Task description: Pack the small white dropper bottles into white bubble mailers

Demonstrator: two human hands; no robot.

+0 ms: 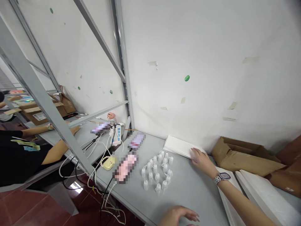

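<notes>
My right hand (pixel 199 158), with a watch on its wrist, rests its fingers on the right end of a flat white stack (pixel 180 147) by the wall. Whether the fingers grip the stack or only lie on it, they are spread rather than curled. My left hand (pixel 180 216) is at the bottom edge, fingers apart, holding nothing, near the table's front. Between the hands and the phones stand several small clear bottles with white loops (pixel 155 169), upright in a loose group on the grey table (pixel 188 186).
Left of the bottles lie two blurred phones (pixel 125 168), a yellow case (pixel 108 163), cables and a power strip (pixel 116 135). A grey metal post (pixel 47 100) rises at left, beyond it a person in black. Open cardboard boxes (pixel 246 157) and white sheets (pixel 268 194) are at right.
</notes>
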